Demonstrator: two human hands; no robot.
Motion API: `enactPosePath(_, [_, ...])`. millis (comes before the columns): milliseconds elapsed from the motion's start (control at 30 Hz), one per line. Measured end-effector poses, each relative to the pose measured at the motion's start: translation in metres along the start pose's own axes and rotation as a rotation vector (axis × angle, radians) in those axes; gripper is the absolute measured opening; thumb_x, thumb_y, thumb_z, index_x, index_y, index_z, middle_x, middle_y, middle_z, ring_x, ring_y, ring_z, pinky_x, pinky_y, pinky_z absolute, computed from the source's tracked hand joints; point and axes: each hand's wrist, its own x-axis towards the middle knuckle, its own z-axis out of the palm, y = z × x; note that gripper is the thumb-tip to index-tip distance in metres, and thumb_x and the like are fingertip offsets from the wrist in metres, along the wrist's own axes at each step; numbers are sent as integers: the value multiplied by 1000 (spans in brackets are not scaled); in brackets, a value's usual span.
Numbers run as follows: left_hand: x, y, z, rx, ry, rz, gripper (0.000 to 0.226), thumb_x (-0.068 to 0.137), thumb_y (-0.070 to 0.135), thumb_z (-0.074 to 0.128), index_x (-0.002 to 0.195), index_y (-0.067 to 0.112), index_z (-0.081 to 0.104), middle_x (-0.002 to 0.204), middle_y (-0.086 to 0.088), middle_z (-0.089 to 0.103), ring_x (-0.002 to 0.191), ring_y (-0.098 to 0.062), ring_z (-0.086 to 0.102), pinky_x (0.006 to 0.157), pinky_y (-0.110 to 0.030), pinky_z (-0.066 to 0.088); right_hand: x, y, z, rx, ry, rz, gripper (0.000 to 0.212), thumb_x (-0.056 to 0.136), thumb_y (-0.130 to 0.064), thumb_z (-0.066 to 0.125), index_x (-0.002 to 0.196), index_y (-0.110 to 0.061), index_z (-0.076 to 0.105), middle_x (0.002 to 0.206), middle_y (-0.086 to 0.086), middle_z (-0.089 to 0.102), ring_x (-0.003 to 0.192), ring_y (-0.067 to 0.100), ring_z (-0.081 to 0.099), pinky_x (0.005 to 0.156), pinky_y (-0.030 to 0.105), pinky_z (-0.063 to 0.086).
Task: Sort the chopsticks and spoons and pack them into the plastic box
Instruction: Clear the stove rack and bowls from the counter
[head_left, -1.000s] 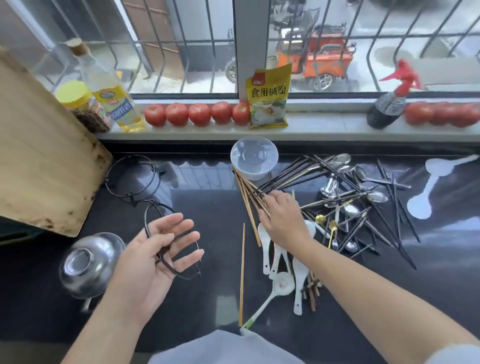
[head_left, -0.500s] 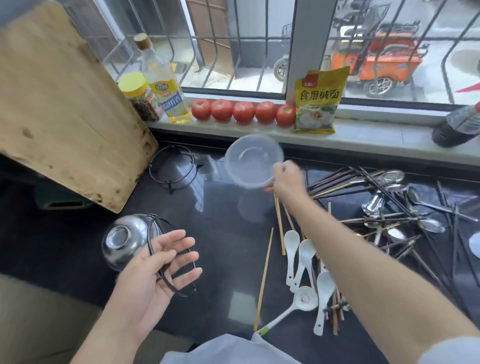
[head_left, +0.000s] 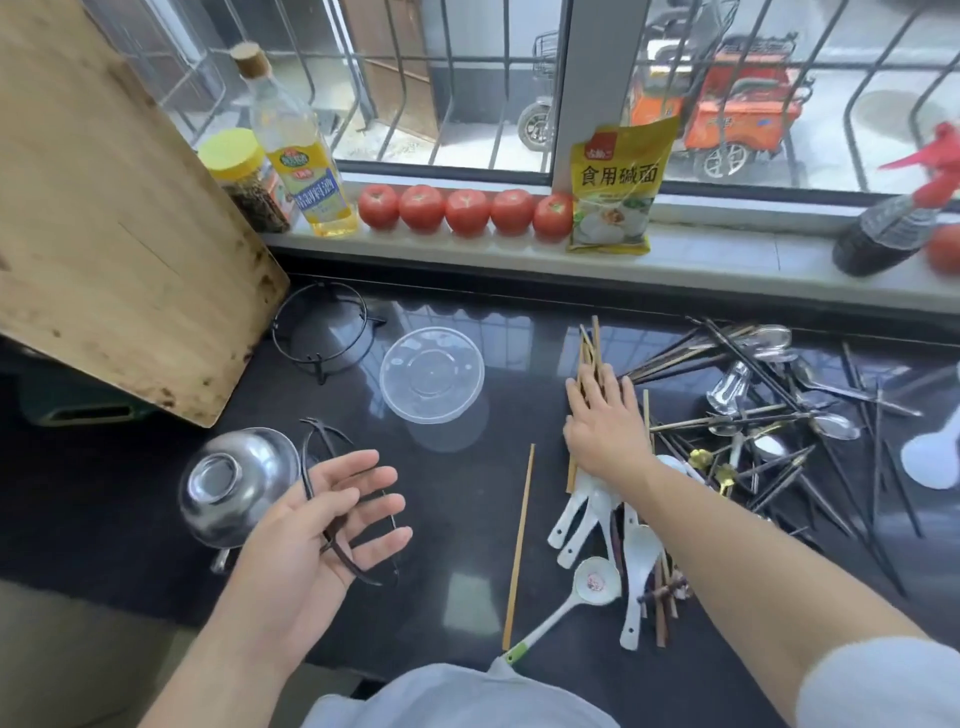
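Right hand (head_left: 605, 426) flat on slim wooden chopsticks (head_left: 589, 358); left hand (head_left: 322, 525) open, empty; round clear plastic box (head_left: 432, 374)

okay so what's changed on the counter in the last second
The right hand picked up the clear plastic box, moved it left away from the cutlery, set it down, let go, and now lies flat on the wooden chopsticks. The left hand stays open, palm up, empty.

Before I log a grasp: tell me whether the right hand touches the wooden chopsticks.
Touching. The head view shows the right hand lying flat, fingers straight, on the bundle of wooden chopsticks, whose ends stick out beyond the fingertips.
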Motion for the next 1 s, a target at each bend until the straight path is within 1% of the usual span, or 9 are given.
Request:
enactPosePath(100, [2, -5, 6, -14, -17, -16, 33, 101, -5, 41, 116, 4, 69, 100, -14, 76, 75, -22, 75, 60, -39, 64, -12, 34, 0, 42, -22, 103, 64, 101, -31, 19, 160, -7, 18, 169, 15, 4, 155, 39, -2, 125, 52, 7])
enactPosePath(200, [5, -9, 10, 5, -23, -25, 33, 101, -5, 42, 116, 4, 69, 100, -14, 76, 76, -23, 75, 60, -39, 63, -21, 63, -6, -23, -91, 65, 54, 104, -29, 24, 145, -8, 51, 164, 23, 19, 151, 48, 3, 122, 59, 11])
enactPosePath(233, [5, -10, 10, 12, -26, -25, 33, 101, -4, 42, 117, 5, 69, 100, -14, 76, 76, -22, 75, 60, -38, 63, -23, 71, -10, -85, -118, 46, 49, 106, -29, 28, 142, -8, 54, 163, 24, 21, 151, 50, 3, 121, 60, 11])
enactPosePath(367, [2, -10, 12, 5, -29, -13, 33, 102, -4, 41, 115, 6, 70, 101, -13, 76, 78, -22, 76, 61, -38, 64, -34, 40, -39, 157, 0, 127, 59, 106, -40, 28, 159, -15, 23, 168, 15, 8, 154, 37, -2, 125, 51, 4])
enactPosePath(500, [-2, -14, 16, 9, -33, 1, 34, 102, -3, 40, 114, 8, 70, 100, -12, 76, 79, -21, 76, 60, -36, 63, -102, -89, -18, 249, 150, -332, 57, 85, -38, 55, 137, -14, 53, 152, 18, 41, 143, 44, 28, 115, 61, 24])
enactPosePath(600, [-5, -17, 18, 32, -42, 4, 34, 103, -3, 40, 114, 8, 71, 100, -11, 77, 80, -21, 76, 60, -36, 63, -167, -131, 25, 166, 1, -460, 68, 90, -52, 46, 149, -20, 44, 164, 13, 27, 152, 42, 12, 122, 59, 5])
enactPosePath(700, [-8, -21, 16, 52, -51, 0, 34, 103, -2, 40, 113, 9, 71, 101, -11, 77, 80, -21, 76, 61, -37, 63, -187, -105, 44, 93, -26, -435, 65, 98, -46, 36, 157, -18, 31, 166, 13, 22, 154, 42, 10, 123, 59, 3])
enactPosePath(867, [-10, -29, 20, 56, -69, -27, 34, 102, -2, 42, 112, 9, 72, 100, -11, 77, 79, -21, 76, 61, -36, 64, -180, -41, 46, 39, 0, -344, 64, 96, -40, 42, 155, -14, 38, 163, 13, 32, 151, 38, 24, 122, 58, 14])
enactPosePath(1000, [-13, -33, 26, 79, -88, -31, 33, 101, -2, 43, 113, 8, 71, 99, -10, 77, 79, -21, 76, 61, -37, 64, -172, 6, 40, 44, -11, -245, 67, 93, -43, 44, 153, -12, 43, 161, 13, 36, 151, 35, 26, 123, 55, 13])
